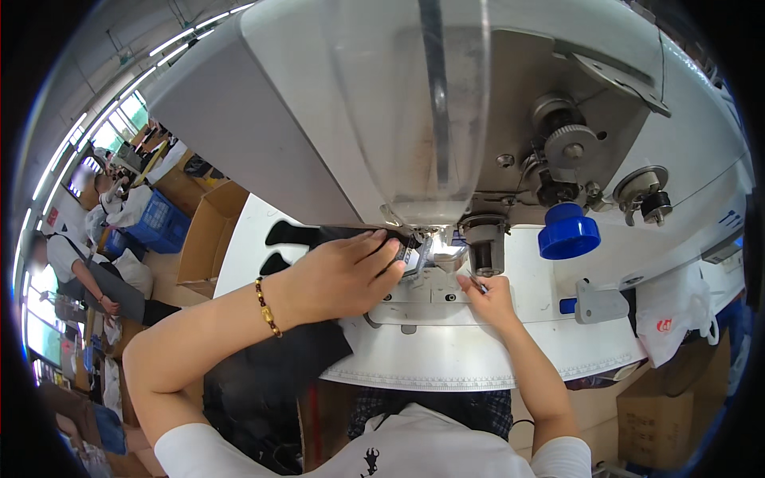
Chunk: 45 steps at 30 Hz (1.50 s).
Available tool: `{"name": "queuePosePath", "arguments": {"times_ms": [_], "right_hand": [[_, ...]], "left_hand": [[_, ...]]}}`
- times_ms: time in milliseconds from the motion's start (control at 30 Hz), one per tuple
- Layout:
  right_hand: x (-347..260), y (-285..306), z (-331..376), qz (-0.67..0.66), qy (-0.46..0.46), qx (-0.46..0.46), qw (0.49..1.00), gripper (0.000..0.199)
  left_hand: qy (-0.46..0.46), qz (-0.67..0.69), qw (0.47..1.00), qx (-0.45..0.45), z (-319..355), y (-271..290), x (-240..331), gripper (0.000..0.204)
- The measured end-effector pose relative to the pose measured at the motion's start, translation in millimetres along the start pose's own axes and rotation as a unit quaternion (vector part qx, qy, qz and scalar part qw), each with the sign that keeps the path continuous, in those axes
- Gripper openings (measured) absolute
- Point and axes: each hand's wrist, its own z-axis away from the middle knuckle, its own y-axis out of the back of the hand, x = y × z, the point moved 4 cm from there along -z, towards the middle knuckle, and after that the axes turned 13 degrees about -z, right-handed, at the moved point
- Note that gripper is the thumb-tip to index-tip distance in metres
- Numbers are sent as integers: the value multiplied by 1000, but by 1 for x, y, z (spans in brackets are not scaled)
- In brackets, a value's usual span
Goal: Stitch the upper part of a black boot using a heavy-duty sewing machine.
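Note:
A white sewing machine (295,119) stands over its pale work surface. Under its needle area lies black fabric (331,233), part of which hangs over the table's front edge at the left. My left hand (347,275) rests on this fabric just left of the presser foot (445,253), fingers stretched and apart. By its fingertips shows a small dark piece with pale marks (410,259). Right of the foot, my right hand (490,301) pinches a small slim metal tool (478,284); its exact kind is hidden by the fingers.
Black cut pieces (275,264) lie on the table at the left. A blue knob (568,232) juts from the machine head. A white plastic bag (673,315) hangs at the right above a cardboard box (657,418). People and a blue crate (158,223) are farther left.

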Motion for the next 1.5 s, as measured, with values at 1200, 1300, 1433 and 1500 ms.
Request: {"name": "queuePosePath", "arguments": {"times_ms": [1200,1300,1433,1500], "right_hand": [[-11,0,7,52,5,-29,998,34],[-9,-1,6,56,1,-29,998,34],[-10,0,6,55,-7,-29,998,35],[-11,1,5,50,-9,-28,998,36]], "left_hand": [[97,13,992,84,0,-5,15,24],[106,18,990,92,-2,-6,9,24],[115,35,989,84,-5,-7,3,22],[119,44,989,80,-6,-8,2,18]]}}
